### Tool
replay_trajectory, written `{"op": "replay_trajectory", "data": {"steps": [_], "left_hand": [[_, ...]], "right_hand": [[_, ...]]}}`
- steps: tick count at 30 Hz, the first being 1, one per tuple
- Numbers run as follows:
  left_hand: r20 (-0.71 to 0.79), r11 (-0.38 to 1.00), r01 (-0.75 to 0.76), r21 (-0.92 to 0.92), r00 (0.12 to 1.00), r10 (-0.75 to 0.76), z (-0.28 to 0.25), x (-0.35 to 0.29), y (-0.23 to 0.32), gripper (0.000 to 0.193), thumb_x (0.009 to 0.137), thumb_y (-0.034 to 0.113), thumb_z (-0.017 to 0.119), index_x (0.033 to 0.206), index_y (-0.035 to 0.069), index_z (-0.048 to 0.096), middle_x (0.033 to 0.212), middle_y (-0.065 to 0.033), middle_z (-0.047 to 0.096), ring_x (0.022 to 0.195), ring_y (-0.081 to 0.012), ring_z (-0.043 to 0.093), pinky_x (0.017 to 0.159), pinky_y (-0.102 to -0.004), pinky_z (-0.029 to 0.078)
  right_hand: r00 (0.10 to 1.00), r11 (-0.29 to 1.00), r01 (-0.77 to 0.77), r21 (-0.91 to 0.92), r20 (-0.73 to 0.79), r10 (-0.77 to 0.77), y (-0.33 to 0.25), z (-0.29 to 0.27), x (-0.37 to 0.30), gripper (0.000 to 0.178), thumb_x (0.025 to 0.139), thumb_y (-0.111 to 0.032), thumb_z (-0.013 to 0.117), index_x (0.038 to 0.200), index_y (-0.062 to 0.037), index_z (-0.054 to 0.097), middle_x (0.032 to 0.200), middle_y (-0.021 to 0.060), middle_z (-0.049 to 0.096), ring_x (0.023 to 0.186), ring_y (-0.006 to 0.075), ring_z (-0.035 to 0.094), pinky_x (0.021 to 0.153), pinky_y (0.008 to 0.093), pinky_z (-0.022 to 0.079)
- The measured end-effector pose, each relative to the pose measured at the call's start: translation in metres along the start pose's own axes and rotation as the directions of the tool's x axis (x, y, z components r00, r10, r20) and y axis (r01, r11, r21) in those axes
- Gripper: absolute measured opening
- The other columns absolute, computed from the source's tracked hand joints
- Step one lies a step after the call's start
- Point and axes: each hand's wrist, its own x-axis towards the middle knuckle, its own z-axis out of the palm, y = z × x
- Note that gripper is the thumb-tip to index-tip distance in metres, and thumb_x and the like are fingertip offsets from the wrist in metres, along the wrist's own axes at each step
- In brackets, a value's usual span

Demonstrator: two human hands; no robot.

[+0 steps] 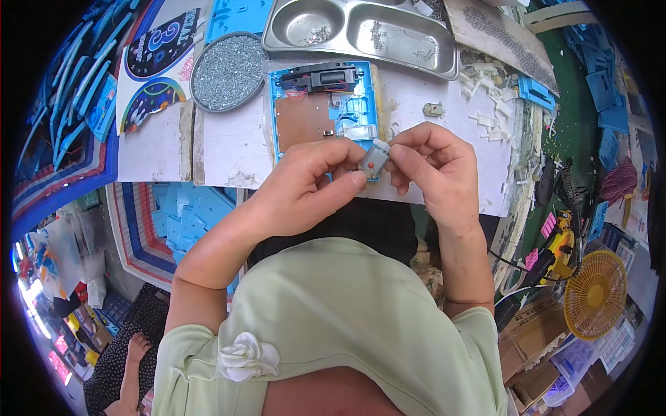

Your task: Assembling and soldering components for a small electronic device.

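Between my hands is a small grey block-shaped part (375, 158) with a white end and a red dot; it looks like a small motor, but I cannot tell for sure. My left hand (316, 177) pinches its lower left side between thumb and fingers. The fingertips of my right hand (433, 166) close on its upper right end. Just beyond, a blue plastic housing (368, 87) lies open side up, holding a brown board (303, 119), a black module (322, 78) with thin wires, and a clear piece (359, 132). My hands partly cover its near edge.
A similar small part (433, 109) lies right of the housing. Behind stand a round tray of screws (229, 48) and a steel compartment tray (444, 64). White plastic pieces (489, 104) are scattered at right. Blue parts fill a bag (121, 236) at left; a yellow fan (595, 296) stands lower right.
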Motion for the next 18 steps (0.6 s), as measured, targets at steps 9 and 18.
{"op": "replay_trajectory", "data": {"steps": [9, 18], "left_hand": [[-0.005, 0.975, 0.186, -0.124, 0.982, -0.188, 0.007, 0.010, 0.015, 0.037, 0.108, 0.033, 0.048, 0.116, 0.001, 0.065, 0.078, 0.0013, 0.062, 0.060, -0.0019, 0.045, 0.054, -0.0191, 0.037], [-0.045, 0.950, 0.254, -0.180, 0.963, -0.266, 0.014, 0.024, 0.012, 0.017, 0.104, 0.017, 0.058, 0.111, 0.002, 0.063, 0.086, 0.0007, 0.065, 0.063, -0.0022, 0.050, 0.054, -0.0207, 0.039]], "right_hand": [[0.998, 0.994, -0.010, 0.109, -0.066, 0.017, 0.012, -0.001, 0.001, 0.008, 0.096, -0.004, 0.067, 0.099, 0.0038, 0.065, 0.081, 0.0104, 0.071, 0.063, 0.0127, 0.065, 0.054, 0.0248, 0.052], [0.980, 0.990, 0.079, 0.117, -0.191, -0.055, 0.017, 0.010, -0.004, 0.005, 0.099, -0.001, 0.064, 0.096, 0.0027, 0.063, 0.081, 0.0103, 0.071, 0.065, 0.0128, 0.066, 0.058, 0.0253, 0.054]]}}
